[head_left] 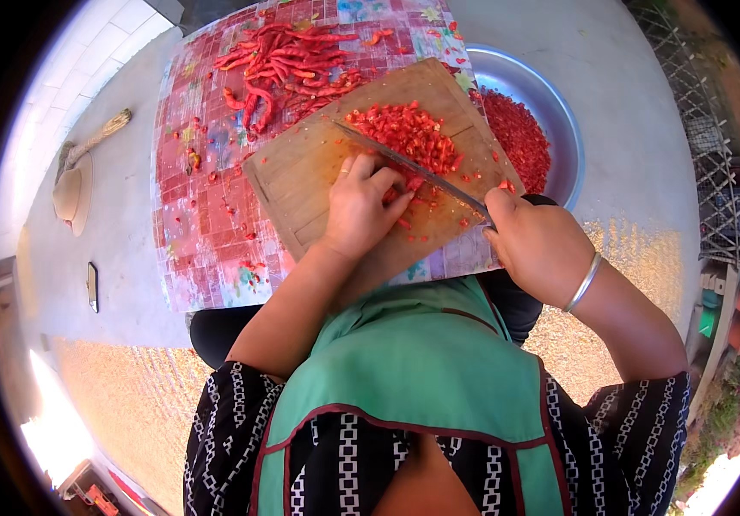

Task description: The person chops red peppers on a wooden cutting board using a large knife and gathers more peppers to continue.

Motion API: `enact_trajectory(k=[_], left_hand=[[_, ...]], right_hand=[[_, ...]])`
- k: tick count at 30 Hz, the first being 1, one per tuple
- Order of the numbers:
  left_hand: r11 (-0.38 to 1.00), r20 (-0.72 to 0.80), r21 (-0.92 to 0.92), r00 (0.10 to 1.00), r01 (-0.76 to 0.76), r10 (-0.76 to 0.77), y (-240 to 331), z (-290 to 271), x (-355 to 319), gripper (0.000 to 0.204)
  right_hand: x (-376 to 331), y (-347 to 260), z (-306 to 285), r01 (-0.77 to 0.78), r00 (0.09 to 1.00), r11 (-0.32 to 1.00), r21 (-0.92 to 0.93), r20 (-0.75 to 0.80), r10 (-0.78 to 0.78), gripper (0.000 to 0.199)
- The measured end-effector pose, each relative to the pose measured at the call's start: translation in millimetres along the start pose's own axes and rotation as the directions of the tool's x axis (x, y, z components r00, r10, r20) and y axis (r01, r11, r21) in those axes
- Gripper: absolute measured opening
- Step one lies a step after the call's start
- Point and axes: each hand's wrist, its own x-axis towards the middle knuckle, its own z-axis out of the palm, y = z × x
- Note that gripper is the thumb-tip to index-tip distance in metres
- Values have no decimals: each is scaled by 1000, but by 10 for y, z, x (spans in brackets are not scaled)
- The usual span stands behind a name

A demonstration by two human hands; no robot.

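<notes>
My right hand (535, 241) is closed round the handle of a long knife (426, 172), whose blade lies slantwise across the wooden cutting board (292, 185). Beside the blade, on its near side, my left hand (361, 202) has its fingers curled round a red chili pepper (413, 184), largely hidden under the fingers. Beyond the blade, a heap of chopped red chili (413, 133) covers the upper part of the board. A few cut bits and seeds lie scattered near my right hand.
Whole red chilies (288, 60) are piled on the patterned tablecloth (198, 284) behind the board. To the right, a metal basin (563, 112) holds finely chopped chili (516, 142). A hat (73, 196), a brush (99, 136) and a phone-like object (92, 286) lie on the ground at left.
</notes>
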Motion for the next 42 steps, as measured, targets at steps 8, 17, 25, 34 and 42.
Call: enact_trajectory(k=[8,17,25,34,42], left_hand=[[996,-35,-92,999,-8,4,-15,36,-50,19],[999,-17,-48,1000,5,-6,-93,-7,-54,16],[994,-40,-107,999,-32,28,-105,-22,-51,16],[997,-25,-76,1000,-18,16,-104,-12,-83,16],[996,-60,-83,998,12,-17,-87,-61,-86,18]], right_hand=[[503,193,514,47,975,999,21,-216,-42,21],[212,-70,-47,1,996,1000,-15,94,0,23],[573,121,477,48,974,996,78,-225,-29,25],[357,8,182,28,1000,999,19,5,-28,25],[367,-65,148,57,990,998,-22,-125,-60,24]])
